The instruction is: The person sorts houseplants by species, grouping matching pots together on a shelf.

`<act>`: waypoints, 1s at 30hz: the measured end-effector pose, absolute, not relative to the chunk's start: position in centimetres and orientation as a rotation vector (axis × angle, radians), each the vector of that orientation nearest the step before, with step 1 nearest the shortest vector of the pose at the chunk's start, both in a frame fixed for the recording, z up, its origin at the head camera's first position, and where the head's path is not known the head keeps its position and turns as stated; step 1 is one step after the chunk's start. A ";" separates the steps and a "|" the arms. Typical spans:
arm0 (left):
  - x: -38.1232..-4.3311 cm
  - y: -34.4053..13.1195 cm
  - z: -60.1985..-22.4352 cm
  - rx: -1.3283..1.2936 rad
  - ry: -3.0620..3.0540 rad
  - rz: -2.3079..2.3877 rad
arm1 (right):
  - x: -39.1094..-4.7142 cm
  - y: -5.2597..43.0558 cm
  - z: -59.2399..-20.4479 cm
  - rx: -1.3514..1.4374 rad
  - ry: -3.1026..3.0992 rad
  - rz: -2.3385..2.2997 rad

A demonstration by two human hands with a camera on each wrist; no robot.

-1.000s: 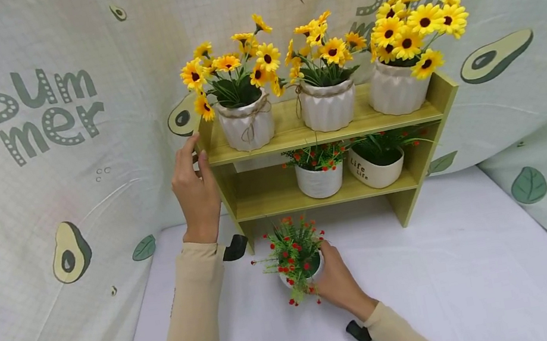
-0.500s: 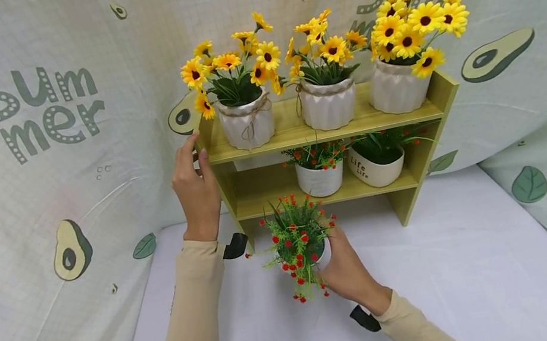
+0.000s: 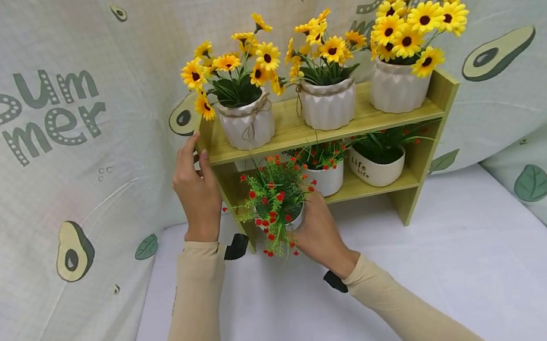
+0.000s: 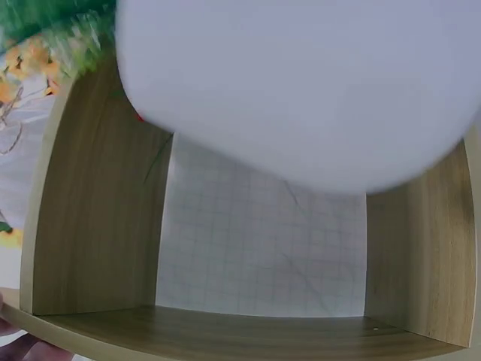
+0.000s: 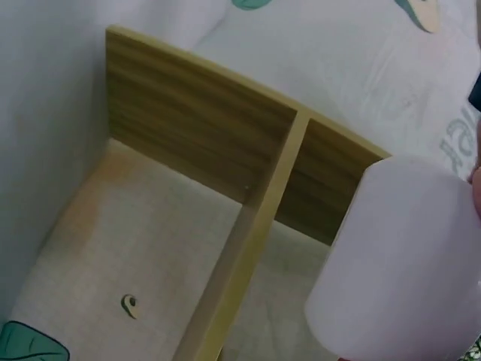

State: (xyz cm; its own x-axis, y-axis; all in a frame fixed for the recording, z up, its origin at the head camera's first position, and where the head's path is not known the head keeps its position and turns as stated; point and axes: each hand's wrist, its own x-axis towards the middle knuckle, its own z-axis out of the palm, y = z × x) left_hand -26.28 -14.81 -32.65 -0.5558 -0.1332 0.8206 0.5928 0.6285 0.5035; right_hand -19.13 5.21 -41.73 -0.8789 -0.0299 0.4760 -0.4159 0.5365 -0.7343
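Note:
My left hand (image 3: 196, 189) holds the upper left side of a two-tier wooden shelf (image 3: 391, 125); in the left wrist view its fingertips (image 4: 34, 350) show at the panel edge. In my right hand (image 3: 320, 232) is a potted plant (image 3: 274, 194) with red flowers and green leaves. It hangs before the left part of the lower tier, hiding some of it. The plant's white pot (image 5: 406, 263) looms large and blurred in the left wrist view, in front of the compartment. Right fingers are mostly hidden behind the pot.
Yellow-flowered plants in white pots, such as the left pot (image 3: 247, 123), line the top tier. Below, a white pot (image 3: 328, 179) and a "Life" pot (image 3: 378, 165) stand on the right. The shelf is on a white-covered table (image 3: 434, 288), before a printed cloth (image 3: 98, 224).
My right hand has lifted the red-flowered potted plant off the table and carried it up and forward to the lower tier. The left hand has stayed at the shelf's side.

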 end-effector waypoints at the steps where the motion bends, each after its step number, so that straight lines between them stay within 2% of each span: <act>1: -26.3 -14.8 -32.7 -0.363 -1.939 -1.003 | -19.5 5.0 -41.7 0.358 -2.371 1.258; 14: -26.4 -14.9 -32.8 -0.358 -1.943 -1.000 | -22.8 2.8 -42.0 0.291 -2.440 1.005; 30: -26.6 -14.9 -32.9 -0.360 -1.934 -1.001 | -25.2 2.0 -42.0 0.256 -2.535 0.864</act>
